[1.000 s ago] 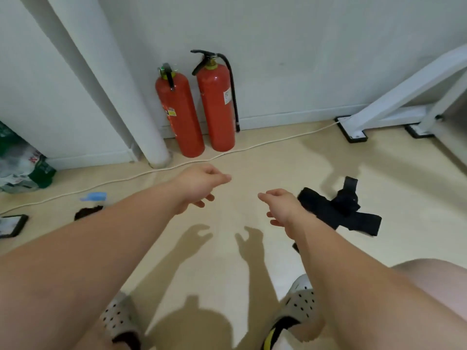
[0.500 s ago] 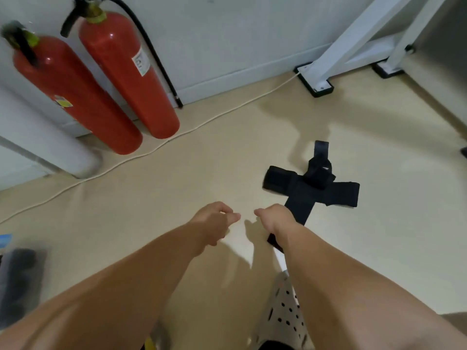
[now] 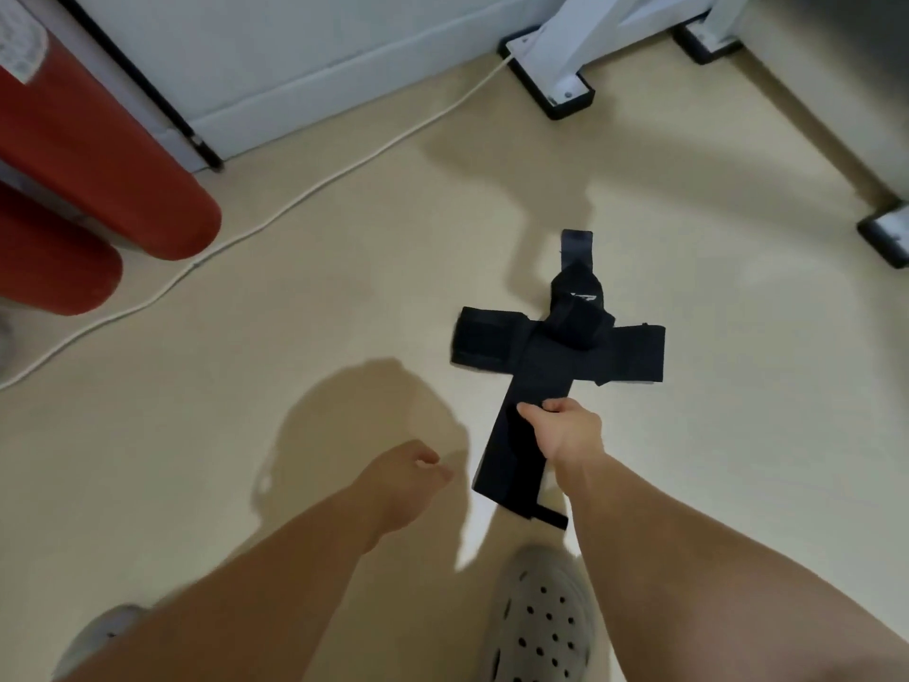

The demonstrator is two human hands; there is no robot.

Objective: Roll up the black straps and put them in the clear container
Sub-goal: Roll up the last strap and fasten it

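Black straps [image 3: 556,356] lie crossed on the beige floor, one running sideways and one running toward me. A smaller bunched black piece [image 3: 575,302] rests on top at the crossing. My right hand [image 3: 565,433] grips the near strap along its right edge, just below the crossing. My left hand [image 3: 410,479] hovers to the left of that strap's near end, fingers loosely curled, holding nothing. No clear container is in view.
Two red fire extinguishers [image 3: 83,155] stand at the left against the wall. A white cable [image 3: 315,187] runs across the floor. White frame legs with black feet [image 3: 556,86] stand at the back right. My grey perforated shoe [image 3: 538,617] is just below the straps.
The view has dropped lower and closer to the floor. My right hand has reached forward and taken hold of the near strap. My left hand has stayed beside it, empty.
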